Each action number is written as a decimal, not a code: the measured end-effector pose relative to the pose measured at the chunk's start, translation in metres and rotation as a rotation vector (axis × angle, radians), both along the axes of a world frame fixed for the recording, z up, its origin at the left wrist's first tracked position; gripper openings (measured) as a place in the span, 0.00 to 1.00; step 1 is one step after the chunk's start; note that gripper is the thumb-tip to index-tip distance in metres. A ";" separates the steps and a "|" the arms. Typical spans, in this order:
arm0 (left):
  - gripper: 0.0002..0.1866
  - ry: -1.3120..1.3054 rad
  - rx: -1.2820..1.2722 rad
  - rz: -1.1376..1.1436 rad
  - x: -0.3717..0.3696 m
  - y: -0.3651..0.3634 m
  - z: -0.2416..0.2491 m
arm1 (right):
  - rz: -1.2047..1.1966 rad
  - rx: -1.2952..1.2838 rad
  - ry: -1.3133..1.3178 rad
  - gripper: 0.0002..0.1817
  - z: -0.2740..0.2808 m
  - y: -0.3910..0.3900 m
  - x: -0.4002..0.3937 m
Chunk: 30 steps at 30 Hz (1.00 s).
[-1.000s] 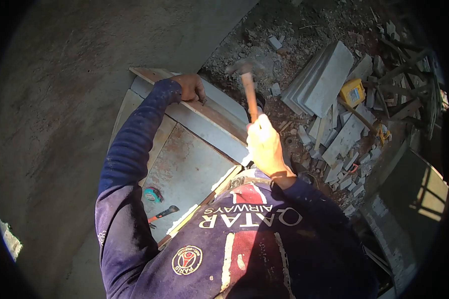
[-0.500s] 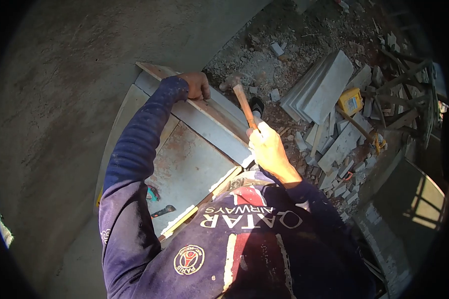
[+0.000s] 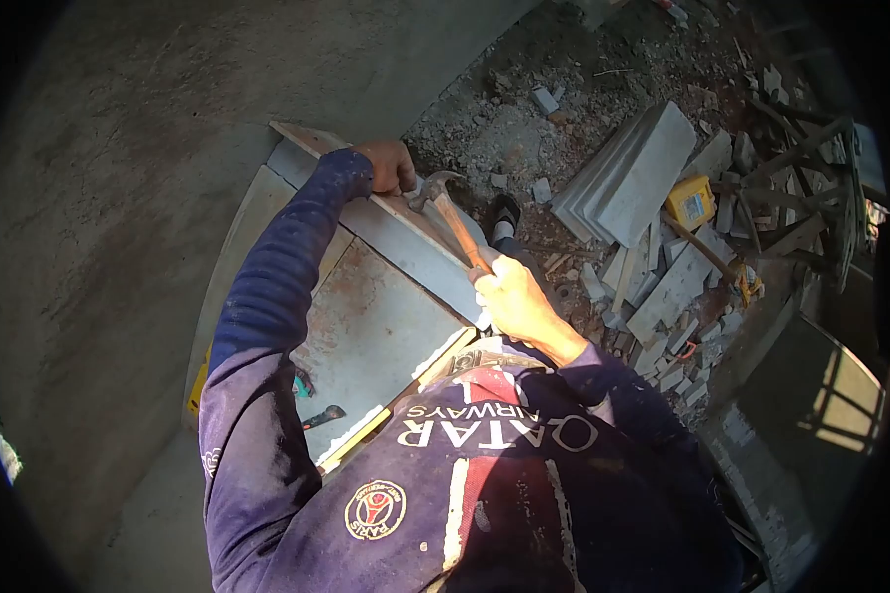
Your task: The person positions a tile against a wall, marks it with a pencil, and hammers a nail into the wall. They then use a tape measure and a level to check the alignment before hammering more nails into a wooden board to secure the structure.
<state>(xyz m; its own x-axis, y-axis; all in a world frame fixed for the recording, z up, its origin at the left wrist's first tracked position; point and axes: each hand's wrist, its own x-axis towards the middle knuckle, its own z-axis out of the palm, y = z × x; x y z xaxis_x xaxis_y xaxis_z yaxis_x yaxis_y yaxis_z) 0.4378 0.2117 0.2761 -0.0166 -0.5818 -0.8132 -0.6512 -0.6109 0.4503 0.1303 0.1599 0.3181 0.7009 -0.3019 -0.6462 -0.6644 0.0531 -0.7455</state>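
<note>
A claw hammer [image 3: 461, 230] is held by its wooden handle in my right hand [image 3: 517, 303], fingers wrapped round it. Its metal head lies over the edge of a long wooden board [image 3: 412, 217], close beside my left hand [image 3: 388, 166]. That left hand is closed, its curled fingers right at the board; I cannot tell what is pinched in them. Under the board is a pale slab strip [image 3: 427, 259], bordering a larger stained slab surface [image 3: 366, 306]. A dark-handled tool [image 3: 323, 417] and a teal object [image 3: 303, 383], partly behind my sleeve, lie on that surface.
Several pale slabs [image 3: 628, 173] lean in a stack at the right, by a yellow container [image 3: 692, 202]. Broken tile pieces [image 3: 674, 296] and timber scraps [image 3: 806, 198] litter the ground. A rough wall [image 3: 148, 198] stands at the left. A shoe [image 3: 505, 212] shows beyond the hammer.
The hammer has swung down and left, its head now at the board near my left hand. My right hand moved slightly left and down with it. My left hand stays in place.
</note>
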 end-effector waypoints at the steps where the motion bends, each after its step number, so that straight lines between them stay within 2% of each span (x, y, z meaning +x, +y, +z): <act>1: 0.18 -0.002 -0.046 -0.022 0.000 0.002 -0.003 | -0.004 -0.005 -0.001 0.10 -0.001 0.002 0.000; 3: 0.18 -0.007 -0.090 -0.031 0.001 0.005 -0.004 | -0.256 0.035 -0.055 0.12 -0.002 0.010 0.001; 4: 0.17 -0.002 -0.039 0.009 -0.001 0.005 -0.005 | -0.097 -0.137 -0.105 0.12 -0.008 0.008 -0.004; 5: 0.16 -0.006 0.002 0.044 0.000 0.002 -0.004 | -0.100 -0.141 -0.110 0.12 0.000 -0.003 0.001; 6: 0.16 -0.012 -0.006 0.035 0.000 0.002 -0.003 | -0.047 0.028 0.007 0.11 0.017 -0.015 0.008; 7: 0.15 -0.033 -0.130 0.080 -0.002 0.007 -0.004 | 0.004 0.194 0.124 0.09 0.028 -0.024 0.010; 8: 0.14 -0.059 -0.264 0.136 -0.004 0.006 0.005 | -0.048 0.157 0.093 0.14 0.025 -0.026 0.009; 9: 0.14 -0.068 -0.274 0.151 -0.009 0.008 0.012 | -0.032 0.147 0.086 0.14 0.027 -0.027 0.007; 11: 0.13 -0.346 -0.883 0.456 -0.026 0.024 0.033 | -0.174 -0.038 -0.137 0.13 0.037 -0.019 0.008; 12: 0.12 -0.500 -1.015 0.525 -0.038 0.037 0.047 | -0.007 -0.237 -0.304 0.11 0.032 -0.020 0.001; 13: 0.12 -0.554 -0.999 0.555 -0.054 0.053 0.057 | 0.093 -0.294 -0.322 0.09 0.036 -0.023 -0.001; 15: 0.10 -0.467 -1.071 1.080 -0.092 0.086 0.072 | -0.087 0.032 -0.166 0.10 0.066 -0.013 0.003; 17: 0.10 -0.485 -0.992 1.361 -0.135 0.125 0.067 | 0.032 -0.012 -0.172 0.13 0.069 0.001 -0.003; 19: 0.09 -0.481 -0.982 1.565 -0.173 0.163 0.055 | 0.238 -0.145 -0.375 0.15 0.055 0.020 -0.009; 21: 0.09 -0.599 -0.922 1.661 -0.207 0.196 0.046 | 0.370 -0.166 -0.303 0.16 0.054 0.050 -0.009; 25: 0.10 -0.640 -0.949 1.718 -0.263 0.247 0.044 | 0.424 -0.082 -0.470 0.19 0.019 0.124 -0.014; 27: 0.09 -0.747 -0.819 1.737 -0.287 0.265 0.055 | 0.403 0.152 -0.199 0.22 0.009 0.155 -0.011; 28: 0.09 -0.736 -0.829 1.725 -0.296 0.275 0.051 | 0.397 0.165 -0.184 0.24 0.011 0.168 -0.008; 29: 0.09 -0.798 -0.807 1.701 -0.305 0.286 0.041 | 0.434 0.174 -0.161 0.21 0.006 0.177 -0.009; 30: 0.09 -0.856 -0.785 1.675 -0.313 0.294 0.038 | 0.563 0.034 -0.284 0.19 -0.001 0.184 -0.010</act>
<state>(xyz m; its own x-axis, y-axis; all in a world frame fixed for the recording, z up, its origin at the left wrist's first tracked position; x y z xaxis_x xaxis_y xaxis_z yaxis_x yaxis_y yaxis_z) 0.1247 0.5060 0.3141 0.9724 0.2247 0.0626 0.0825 -0.5824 0.8087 0.1203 0.3437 0.3175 0.8922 0.1805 -0.4140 -0.3735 -0.2206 -0.9010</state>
